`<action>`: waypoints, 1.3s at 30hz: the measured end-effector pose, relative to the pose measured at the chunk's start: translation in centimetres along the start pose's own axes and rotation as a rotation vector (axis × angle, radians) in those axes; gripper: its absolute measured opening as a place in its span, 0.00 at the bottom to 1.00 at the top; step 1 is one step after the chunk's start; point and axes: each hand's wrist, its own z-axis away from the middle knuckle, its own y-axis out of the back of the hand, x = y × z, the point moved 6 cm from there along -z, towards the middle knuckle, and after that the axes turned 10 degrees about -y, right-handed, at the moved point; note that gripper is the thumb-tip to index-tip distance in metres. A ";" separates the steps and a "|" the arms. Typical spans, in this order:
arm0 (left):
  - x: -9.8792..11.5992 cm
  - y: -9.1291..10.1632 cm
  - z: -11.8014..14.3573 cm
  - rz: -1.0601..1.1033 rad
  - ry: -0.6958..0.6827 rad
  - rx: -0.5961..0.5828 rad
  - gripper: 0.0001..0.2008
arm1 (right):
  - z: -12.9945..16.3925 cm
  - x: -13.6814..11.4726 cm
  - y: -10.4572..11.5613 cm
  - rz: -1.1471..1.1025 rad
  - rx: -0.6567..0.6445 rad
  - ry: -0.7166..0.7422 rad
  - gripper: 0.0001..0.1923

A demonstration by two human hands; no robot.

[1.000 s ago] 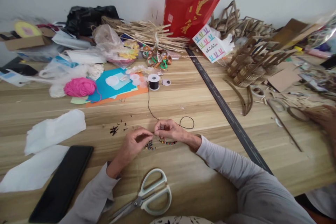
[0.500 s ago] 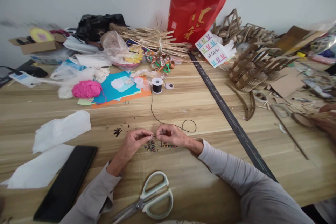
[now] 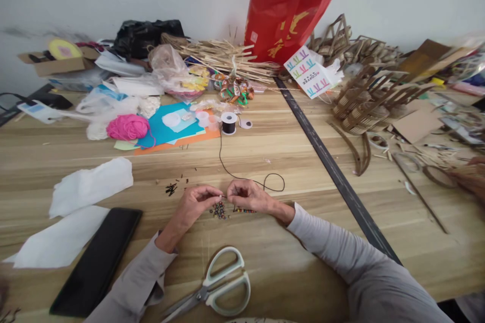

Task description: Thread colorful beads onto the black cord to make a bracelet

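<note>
Black cord [image 3: 242, 178] is pinched between left hand [image 3: 196, 203] and right hand [image 3: 245, 195]. Loose beads [image 3: 219, 210] lie just beneath, scissors [image 3: 215, 286] nearer

two bare hands show, the left hand [image 3: 197, 203] and the right hand [image 3: 246, 195], each with no glove; no ring, watch or band can be made out on either, though the view is too small to be sure; both arms wear long sleeves of a pale grey, soft-looking knit; the left sleeve [image 3: 131, 290] ends at the wrist in a loose, slightly bunched cuff; the right sleeve [image 3: 341, 252] ends in a closer cuff at the wrist and widens into folds and creases toward the elbow; at the bottom edge a strip of light cloth with dark specks shows, too little to tell what garment it is
</note>
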 end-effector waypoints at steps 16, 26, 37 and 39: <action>-0.1 -0.1 0.0 0.014 -0.003 -0.007 0.07 | -0.1 0.4 0.0 0.021 0.000 0.000 0.14; 0.1 -0.1 0.1 -0.014 -0.003 -0.009 0.07 | -0.1 0.1 0.0 0.029 -0.006 -0.003 0.13; -0.1 -0.2 0.0 -0.005 -0.008 -0.011 0.06 | -0.1 0.1 -0.1 0.039 -0.008 0.003 0.13; -0.1 -0.2 0.1 -0.005 -0.005 -0.013 0.06 | -0.1 0.2 -0.1 0.042 -0.003 0.001 0.13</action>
